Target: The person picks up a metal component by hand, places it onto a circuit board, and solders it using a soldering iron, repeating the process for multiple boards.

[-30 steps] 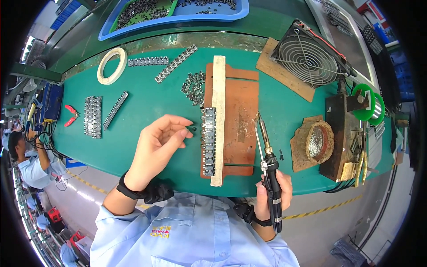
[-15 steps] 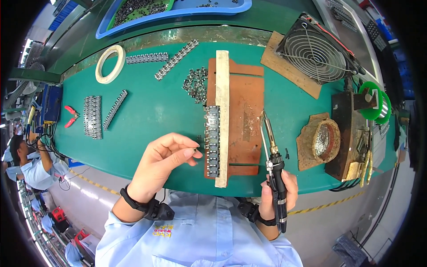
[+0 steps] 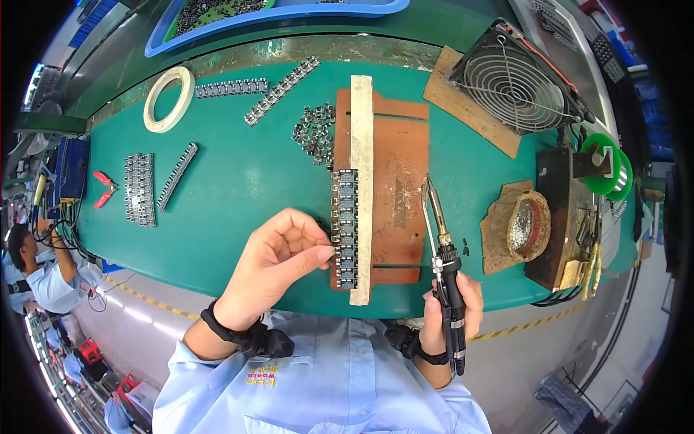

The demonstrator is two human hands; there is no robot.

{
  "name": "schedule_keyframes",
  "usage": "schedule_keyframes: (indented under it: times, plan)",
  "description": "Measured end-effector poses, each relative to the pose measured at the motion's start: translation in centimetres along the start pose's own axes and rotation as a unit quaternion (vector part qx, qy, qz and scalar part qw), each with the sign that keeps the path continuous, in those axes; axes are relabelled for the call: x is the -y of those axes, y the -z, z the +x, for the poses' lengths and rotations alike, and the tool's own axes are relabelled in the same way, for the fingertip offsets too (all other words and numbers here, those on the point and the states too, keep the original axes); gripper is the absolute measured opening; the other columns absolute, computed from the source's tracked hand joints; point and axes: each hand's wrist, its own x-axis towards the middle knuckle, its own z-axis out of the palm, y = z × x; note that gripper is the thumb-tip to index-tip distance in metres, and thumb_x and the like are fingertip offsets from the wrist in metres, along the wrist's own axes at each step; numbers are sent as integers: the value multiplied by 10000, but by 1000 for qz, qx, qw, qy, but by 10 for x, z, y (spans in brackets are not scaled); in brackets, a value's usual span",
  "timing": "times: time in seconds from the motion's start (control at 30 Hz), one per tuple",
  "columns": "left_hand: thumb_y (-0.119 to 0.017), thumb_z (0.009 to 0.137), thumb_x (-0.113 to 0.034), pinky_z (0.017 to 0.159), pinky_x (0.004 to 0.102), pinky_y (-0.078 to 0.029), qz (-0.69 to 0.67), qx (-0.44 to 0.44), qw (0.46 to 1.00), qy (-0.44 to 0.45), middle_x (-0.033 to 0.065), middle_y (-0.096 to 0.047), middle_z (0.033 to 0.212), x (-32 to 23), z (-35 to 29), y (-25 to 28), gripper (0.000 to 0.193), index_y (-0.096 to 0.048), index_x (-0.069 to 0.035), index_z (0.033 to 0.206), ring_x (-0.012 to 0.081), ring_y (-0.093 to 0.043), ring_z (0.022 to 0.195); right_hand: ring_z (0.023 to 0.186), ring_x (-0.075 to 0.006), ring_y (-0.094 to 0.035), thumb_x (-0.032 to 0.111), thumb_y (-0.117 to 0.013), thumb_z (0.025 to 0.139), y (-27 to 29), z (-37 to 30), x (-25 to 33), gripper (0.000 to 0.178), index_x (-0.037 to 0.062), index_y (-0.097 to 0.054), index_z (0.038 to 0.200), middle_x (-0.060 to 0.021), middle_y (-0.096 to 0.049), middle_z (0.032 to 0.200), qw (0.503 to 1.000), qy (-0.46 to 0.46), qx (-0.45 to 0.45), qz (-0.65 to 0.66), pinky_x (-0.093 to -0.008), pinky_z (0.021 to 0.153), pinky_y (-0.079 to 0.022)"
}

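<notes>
Evenly ridged, the black strip of small circuit units [image 3: 348, 224] lies along a pale, chalky straight bar [image 3: 362, 145] on a scuffed, rust-brown board [image 3: 397, 173]. Beside it sits a jumbled heap of shiny metal bits [image 3: 313, 134]. The left hand [image 3: 271, 267] nearly joins thumb and forefinger at the strip's left edge (any grip there is hidden); the right hand's [image 3: 470, 305] fingers wrap a slim soldering iron [image 3: 450, 289].

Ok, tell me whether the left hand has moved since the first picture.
Yes: against the brown board, the left hand has moved right and down in the picture, its fingertips now at the black chip row.
</notes>
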Motion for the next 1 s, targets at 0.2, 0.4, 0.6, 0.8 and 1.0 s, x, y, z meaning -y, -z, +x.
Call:
schedule_keyframes:
  times: [0.2,0.4,0.6,0.8,1.0]
  plan:
    - [-576,830,1,720,227,-452,-8,13,1000,14,37,-581,853,-1,1,1,97,-506,-13,896,97,-555,780,625,-163,-526,143,-624,768,-1,0,1,428,-11,-467,1135,-165,-524,894,1000,-1,-4,1,-255,536,-449]
    - [-571,834,-5,712,236,-458,-3,26,999,37,46,-589,837,-8,3,-2,69,-516,-5,874,103,-563,768,673,-233,-557,26,-649,719,-2,4,7,401,-30,-507,1089,-142,-573,804,999,-28,-25,36,-336,631,-464]
    - [-567,836,-9,713,242,-463,-1,29,999,44,57,-600,827,-9,4,0,54,-530,7,871,114,-575,761,656,-207,-547,79,-647,734,-2,3,6,413,-24,-492,1103,-147,-556,834,999,-23,-14,23,-304,592,-456]
    - [-564,838,-10,707,245,-467,-8,32,999,36,64,-603,824,-6,5,4,60,-536,17,884,128,-588,746,603,-162,-514,229,-650,761,4,-9,-2,478,-11,-463,1129,-177,-516,902,998,-37,-14,43,-247,558,-440]
    - [-559,841,-13,699,242,-466,-24,54,997,56,66,-605,827,-11,7,4,61,-535,20,886,130,-592,743,582,-150,-490,334,-675,738,21,0,12,485,15,-486,1050,-86,-539,740,994,50,37,85,-334,651,-391]
